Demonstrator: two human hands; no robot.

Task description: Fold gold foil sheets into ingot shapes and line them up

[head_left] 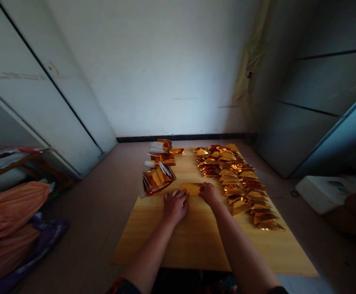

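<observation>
A strip of gold foil paper lies on the wooden table between my two hands. My left hand rests on the tabletop with its fingers stretched out, the tips at the strip's left end. At the other end, my right hand is closed, fingertips pinching the strip's edge. Stacks of curved gold foil sheets with pale undersides sit just beyond my left hand. To the right of my right hand spreads a large pile of folded gold foil pieces, laid in overlapping rows.
A white wall stands behind the table. Pale cabinets are on the left, near orange cloth and a purple bag. On the right are a dark grey cabinet and a white box on the floor.
</observation>
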